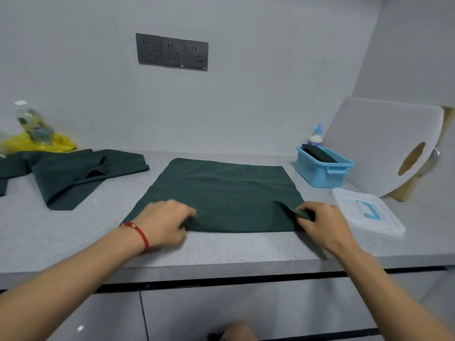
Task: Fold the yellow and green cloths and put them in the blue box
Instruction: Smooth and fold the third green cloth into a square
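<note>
Hands' (165, 222) grip: cloth's (221, 193) near corners, seemingly.

Soft, even, cool light fills the scene, moderately bright, with no harsh glare; only faint shadows lie under the hands (167, 221) on the desk (221, 249). The wide lens bends straight lines, so the desk edge and the socket plate (172, 52) curve and tilt toward the frame's borders. Detail is slightly soft throughout, and the bottle (33, 124) at far left is blurred.
</note>
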`<state>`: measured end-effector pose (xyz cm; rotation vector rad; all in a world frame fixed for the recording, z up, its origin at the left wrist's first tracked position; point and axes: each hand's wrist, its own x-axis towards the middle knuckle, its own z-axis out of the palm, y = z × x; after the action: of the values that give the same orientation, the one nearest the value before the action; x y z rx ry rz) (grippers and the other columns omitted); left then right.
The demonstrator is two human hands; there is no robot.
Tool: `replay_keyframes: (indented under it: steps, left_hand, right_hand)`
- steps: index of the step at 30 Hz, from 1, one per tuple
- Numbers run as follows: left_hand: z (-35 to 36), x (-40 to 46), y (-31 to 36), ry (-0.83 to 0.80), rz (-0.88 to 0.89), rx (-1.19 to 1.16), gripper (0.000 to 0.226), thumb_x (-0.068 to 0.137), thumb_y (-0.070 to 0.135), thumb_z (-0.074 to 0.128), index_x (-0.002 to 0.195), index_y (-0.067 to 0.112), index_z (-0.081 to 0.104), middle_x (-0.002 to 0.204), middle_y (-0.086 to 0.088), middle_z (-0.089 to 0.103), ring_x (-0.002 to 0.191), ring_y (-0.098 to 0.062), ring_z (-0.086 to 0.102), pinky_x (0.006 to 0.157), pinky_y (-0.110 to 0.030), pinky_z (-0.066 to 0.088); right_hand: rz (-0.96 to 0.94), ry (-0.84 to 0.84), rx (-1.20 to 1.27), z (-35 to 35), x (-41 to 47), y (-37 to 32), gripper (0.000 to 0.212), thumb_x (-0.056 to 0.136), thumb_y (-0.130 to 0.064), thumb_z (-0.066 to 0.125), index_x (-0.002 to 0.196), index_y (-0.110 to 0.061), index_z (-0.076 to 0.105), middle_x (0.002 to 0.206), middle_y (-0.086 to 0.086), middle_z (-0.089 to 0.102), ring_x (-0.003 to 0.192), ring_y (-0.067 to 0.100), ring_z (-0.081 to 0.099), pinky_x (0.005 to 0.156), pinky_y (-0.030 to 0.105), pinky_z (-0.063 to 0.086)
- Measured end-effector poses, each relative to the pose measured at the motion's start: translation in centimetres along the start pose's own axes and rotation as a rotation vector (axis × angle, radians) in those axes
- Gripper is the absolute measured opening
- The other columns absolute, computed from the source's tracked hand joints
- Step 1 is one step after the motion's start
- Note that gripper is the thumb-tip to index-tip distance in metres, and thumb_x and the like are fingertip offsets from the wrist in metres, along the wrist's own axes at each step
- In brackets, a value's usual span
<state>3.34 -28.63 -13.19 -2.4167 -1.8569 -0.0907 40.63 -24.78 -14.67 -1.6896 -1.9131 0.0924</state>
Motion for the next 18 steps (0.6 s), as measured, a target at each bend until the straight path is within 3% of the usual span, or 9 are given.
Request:
replay_keyframes:
  steps: [3,5,7,10,13,16,18]
  left_hand:
    - [-1.7,2.0,-4.9,0.078,-0.195,0.020,0.016,0.085,0.030,0.058,0.100,0.032,0.061,0.089,0.005,0.063,0.091,-0.026,0.062,0.073,-0.035,0.052]
    - [-2.3,4.2,-8.5,0.090,-0.314,-0.049,0.014,0.086,0.033,0.066,0.100,0.035,0.066,0.090,0.004,0.065,0.089,-0.026,0.063,0.077,-0.037,0.055]
    - [-2.0,6.7,-11.4,0.070,-0.405,-0.249,0.013,0.086,0.034,0.075,0.097,0.029,0.072,0.092,0.002,0.069,0.090,-0.024,0.066,0.078,-0.035,0.055]
    - [-0.3,9.4,-13.7,0.094,-0.515,-0.570,0.020,0.079,0.028,0.087,0.079,0.014,0.072,0.076,0.000,0.070,0.081,-0.024,0.067,0.070,-0.029,0.052]
    - [2.4,11.5,-14.9,0.151,-0.599,-0.700,0.025,0.076,0.026,0.088,0.087,0.006,0.076,0.085,-0.007,0.075,0.087,-0.026,0.069,0.087,-0.037,0.055]
    - [4.7,12.1,-15.3,0.254,-0.638,-0.710,0.035,0.077,0.036,0.086,0.065,0.011,0.065,0.061,0.000,0.056,0.061,-0.021,0.054,0.063,-0.032,0.043]
    - [5.4,12.0,-15.5,0.310,-0.657,-0.693,0.041,0.078,0.040,0.083,0.059,0.013,0.059,0.056,0.000,0.052,0.057,-0.021,0.050,0.059,-0.032,0.038]
  right_hand:
    - [0.061,0.018,0.009,1.0,2.6,0.5,0.013,0.088,-0.017,0.068,0.090,-0.029,0.073,0.085,-0.007,0.072,0.084,0.023,0.064,0.076,0.040,0.056]
    - [0.103,0.036,0.005,2.0,4.8,0.8,0.013,0.090,-0.017,0.067,0.094,-0.027,0.073,0.091,-0.003,0.072,0.087,0.025,0.063,0.077,0.041,0.055]
    - [0.117,0.064,-0.013,3.1,7.1,1.0,0.013,0.090,-0.016,0.067,0.098,-0.023,0.074,0.094,0.001,0.073,0.089,0.027,0.062,0.076,0.041,0.053]
    - [0.120,0.120,-0.052,4.1,10.3,0.5,0.013,0.091,-0.015,0.067,0.101,-0.020,0.074,0.096,0.005,0.073,0.089,0.031,0.062,0.069,0.037,0.047]
    - [0.143,0.123,-0.130,5.8,13.3,0.5,0.008,0.095,-0.022,0.066,0.100,-0.017,0.070,0.095,0.008,0.071,0.089,0.033,0.062,0.068,0.037,0.046]
    - [0.200,0.130,-0.291,7.2,14.1,1.6,0.017,0.098,-0.029,0.061,0.088,-0.015,0.058,0.087,0.008,0.065,0.078,0.031,0.057,0.065,0.037,0.047]
    - [0.249,0.152,-0.326,7.3,14.1,2.5,0.013,0.097,-0.031,0.059,0.094,-0.018,0.058,0.087,0.007,0.065,0.076,0.028,0.054,0.065,0.036,0.042]
